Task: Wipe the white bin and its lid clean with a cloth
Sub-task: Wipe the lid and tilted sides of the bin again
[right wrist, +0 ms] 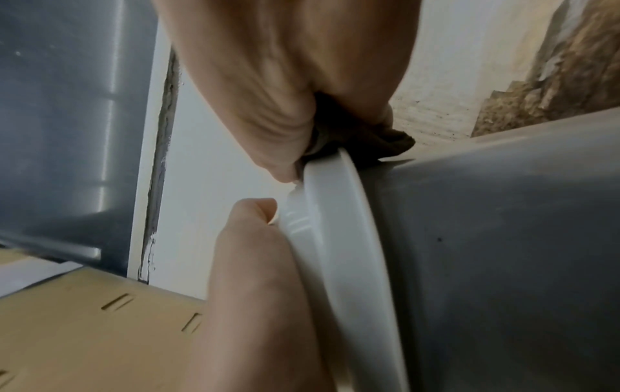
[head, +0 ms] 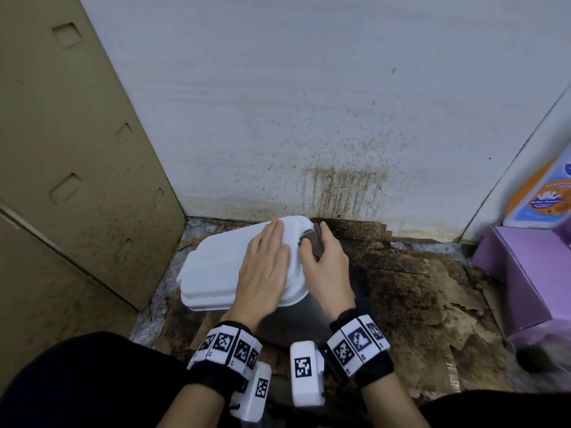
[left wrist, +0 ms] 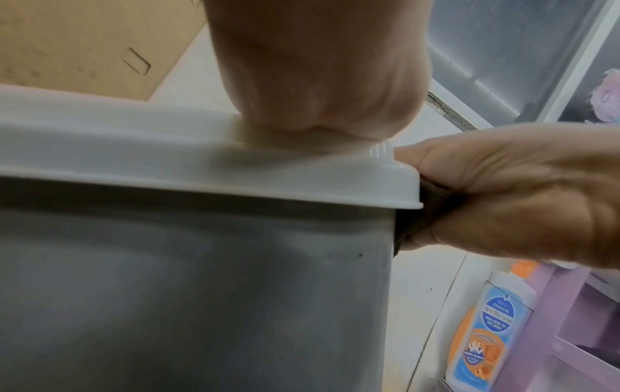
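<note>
Fingers (head: pixel 321 233) of the right hand (head: pixel 324 261) pinch the soft dark cloth (head: pixel 313 242) against the stiff, probably slippery lid (head: pixel 222 261) rim, while the left hand (head: pixel 265 261), fingers flat together, steadies the light-looking bin (left wrist: pixel 201 291).

The head view looks steeply down on the white plastic lid (head: pixel 222 264); both wrist views sit close beside its rim (left wrist: pixel 302 185) (right wrist: pixel 335 238).

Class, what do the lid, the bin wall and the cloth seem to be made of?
Lid: probably moulded plastic, white, smooth, with a slight sheen and rounded rim.
Bin wall: likely plastic too, grey, smooth, dully reflective.
Cloth: dark woven fabric; it bunches softly in the right hand.
</note>
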A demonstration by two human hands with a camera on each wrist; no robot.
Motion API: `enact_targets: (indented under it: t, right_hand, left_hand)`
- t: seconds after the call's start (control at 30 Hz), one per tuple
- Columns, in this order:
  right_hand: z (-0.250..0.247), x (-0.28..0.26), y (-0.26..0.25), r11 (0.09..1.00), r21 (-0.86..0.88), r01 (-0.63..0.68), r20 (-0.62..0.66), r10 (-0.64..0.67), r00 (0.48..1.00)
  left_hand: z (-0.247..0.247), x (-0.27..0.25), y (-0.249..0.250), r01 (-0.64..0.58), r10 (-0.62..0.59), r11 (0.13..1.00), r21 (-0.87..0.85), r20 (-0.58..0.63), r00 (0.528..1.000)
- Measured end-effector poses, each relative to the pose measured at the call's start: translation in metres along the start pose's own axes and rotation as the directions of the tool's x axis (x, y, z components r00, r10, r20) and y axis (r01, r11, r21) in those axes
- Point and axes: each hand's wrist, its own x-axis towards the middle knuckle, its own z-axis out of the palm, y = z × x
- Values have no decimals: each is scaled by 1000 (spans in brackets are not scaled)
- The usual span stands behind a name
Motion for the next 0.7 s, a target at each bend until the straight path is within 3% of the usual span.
enact_targets:
  t: [0.23, 0.4, 0.57, 0.7]
  right_hand:
    - [2, -34, 5, 997, 78, 29, -64, -24, 998]
    - [15, -56, 9, 995, 66, 70, -85, -64, 994]
    - [11, -39, -1, 994, 93, 64, -20, -63, 998]
    - [-6, -2, -15, 1000, 11, 10, 38, -11, 999]
  left_hand:
    - [6, 0, -6, -94, 92, 987, 134, 19, 996]
    - [-4, -5, -7, -92, 86, 991, 98, 61, 994]
    - [-10, -7, -11, -45, 38, 997, 65, 112, 993]
    - [-9, -12, -1, 0, 4, 1000, -29, 125, 992]
